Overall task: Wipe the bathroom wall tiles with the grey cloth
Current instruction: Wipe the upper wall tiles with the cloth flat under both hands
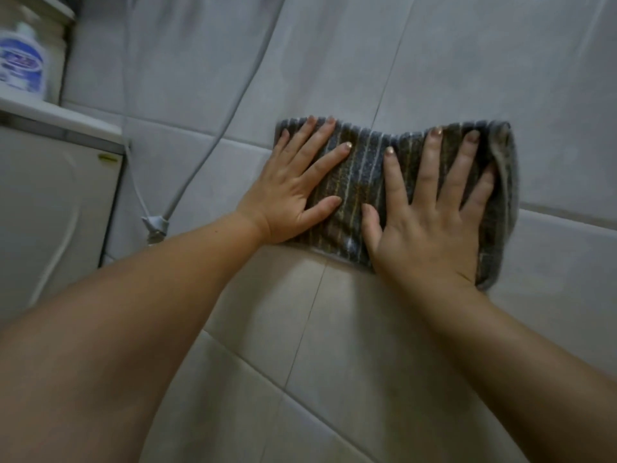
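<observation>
— How did you hold the cloth (pixel 364 182)?
— You pressed both hands flat on it, fingers straight and spread: left hand (pixel 290 192) on its left part, right hand (pixel 430 228) on its right.
— Where was the cloth?
— Spread on the wall tiles (pixel 334 61). A hose (pixel 195 168) hung to the left, and a bottle (pixel 21 61) stood on a shelf (pixel 50 115).

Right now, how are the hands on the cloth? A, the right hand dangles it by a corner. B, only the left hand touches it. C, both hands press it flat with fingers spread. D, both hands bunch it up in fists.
C: the left hand and right hand both lie flat, fingers spread, pressing the cloth against the tiles.
</observation>
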`<state>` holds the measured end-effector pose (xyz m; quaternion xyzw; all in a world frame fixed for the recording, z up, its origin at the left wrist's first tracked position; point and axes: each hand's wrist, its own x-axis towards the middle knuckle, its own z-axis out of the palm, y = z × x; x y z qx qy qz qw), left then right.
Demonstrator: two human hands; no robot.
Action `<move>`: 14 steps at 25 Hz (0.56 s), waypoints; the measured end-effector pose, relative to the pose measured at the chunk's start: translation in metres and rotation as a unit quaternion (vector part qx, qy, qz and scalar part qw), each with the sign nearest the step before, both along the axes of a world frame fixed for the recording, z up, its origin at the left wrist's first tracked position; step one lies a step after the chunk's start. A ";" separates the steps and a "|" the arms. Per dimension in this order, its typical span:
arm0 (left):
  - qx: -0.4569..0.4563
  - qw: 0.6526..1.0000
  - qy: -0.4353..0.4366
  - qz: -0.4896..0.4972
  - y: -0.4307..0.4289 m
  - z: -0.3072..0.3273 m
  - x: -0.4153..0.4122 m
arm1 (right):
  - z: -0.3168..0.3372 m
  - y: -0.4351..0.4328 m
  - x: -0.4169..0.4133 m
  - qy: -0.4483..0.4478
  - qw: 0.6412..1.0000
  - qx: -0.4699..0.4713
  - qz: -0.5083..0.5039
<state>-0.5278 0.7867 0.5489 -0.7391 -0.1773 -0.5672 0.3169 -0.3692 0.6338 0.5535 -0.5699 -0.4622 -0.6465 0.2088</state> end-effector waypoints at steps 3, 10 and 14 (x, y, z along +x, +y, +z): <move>-0.011 1.000 0.006 0.003 0.013 -0.029 -0.014 | -0.026 0.011 -0.012 -0.009 1.000 -0.021 -0.005; -0.038 0.999 -0.001 0.000 0.026 -0.120 -0.030 | -0.103 0.023 -0.028 -0.035 0.994 -0.101 0.009; -0.036 0.999 0.000 0.003 0.028 -0.162 -0.030 | -0.142 0.022 -0.030 -0.046 0.992 -0.120 0.001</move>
